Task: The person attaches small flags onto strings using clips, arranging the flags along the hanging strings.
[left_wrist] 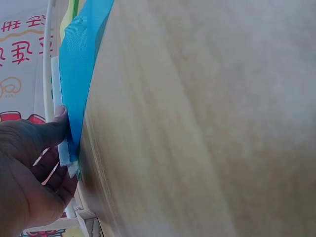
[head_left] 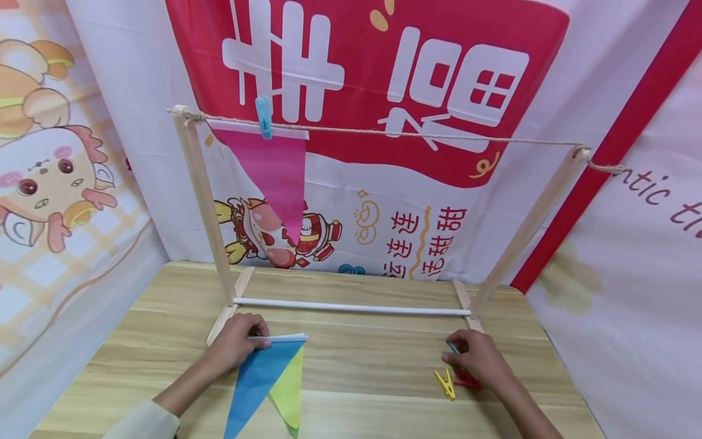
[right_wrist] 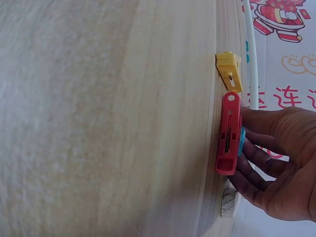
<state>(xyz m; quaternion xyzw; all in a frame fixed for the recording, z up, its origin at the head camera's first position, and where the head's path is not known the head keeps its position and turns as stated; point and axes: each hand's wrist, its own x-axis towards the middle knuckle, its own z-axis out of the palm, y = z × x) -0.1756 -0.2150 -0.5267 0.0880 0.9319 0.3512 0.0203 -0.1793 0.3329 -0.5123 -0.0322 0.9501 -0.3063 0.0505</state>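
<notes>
My left hand (head_left: 239, 339) pinches the white top strip of a blue triangular pennant (head_left: 258, 372). A yellow-green pennant (head_left: 289, 390) shows from under it, with a bit of green at its tip. In the left wrist view the thumb lies over the white strip of the blue pennant (left_wrist: 79, 64). Over at the right, my right hand (head_left: 478, 356) holds a light blue clothespin (head_left: 453, 348), mostly hidden by the fingers. A red clothespin (right_wrist: 228, 133) lies beside those fingers, and a yellow clothespin (head_left: 445, 384) lies just left of it.
Two wooden posts (head_left: 205, 207) carry a twine line (head_left: 384, 132) across the table (head_left: 362, 390). A pink pennant (head_left: 274, 174) hangs from it by a light blue clothespin (head_left: 264, 117). A white rod (head_left: 351, 306) joins the posts low down. Printed cloth stands behind.
</notes>
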